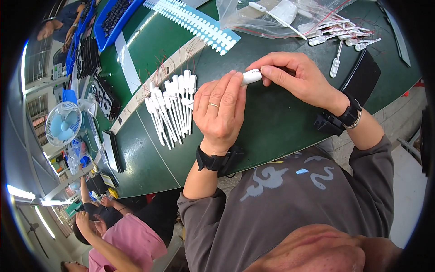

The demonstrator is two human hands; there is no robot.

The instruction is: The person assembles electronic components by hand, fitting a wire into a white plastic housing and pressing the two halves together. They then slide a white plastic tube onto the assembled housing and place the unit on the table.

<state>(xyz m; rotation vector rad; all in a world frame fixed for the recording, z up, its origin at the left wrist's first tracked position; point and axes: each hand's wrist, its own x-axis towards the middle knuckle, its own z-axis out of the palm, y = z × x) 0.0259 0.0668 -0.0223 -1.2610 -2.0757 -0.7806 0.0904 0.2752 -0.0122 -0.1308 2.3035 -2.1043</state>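
White, smooth, round-ended plastic piece: held aloft between both hands, above the dark green tabletop, near its front edge. Left hand folded closely round the body, with only the right end exposed. Right hand narrowed to a pinch, thumb and forefinger at that end. Small dark detail at the tip, too fine to identify; anything beneath the left palm hidden. Step in hand, by judgement: fine fingertip work on the exposed end. For a good result, brace the body with the left fingers, firmly but without crushing; press lightly and evenly with the right thumb, in line with the piece; avoid twisting or prying, likely to mar the edge. Inspect the end from above before release. Mind the bunch of white paddle-headed sticks with thin reddish wires, just beside the left hand: possible snagging there.
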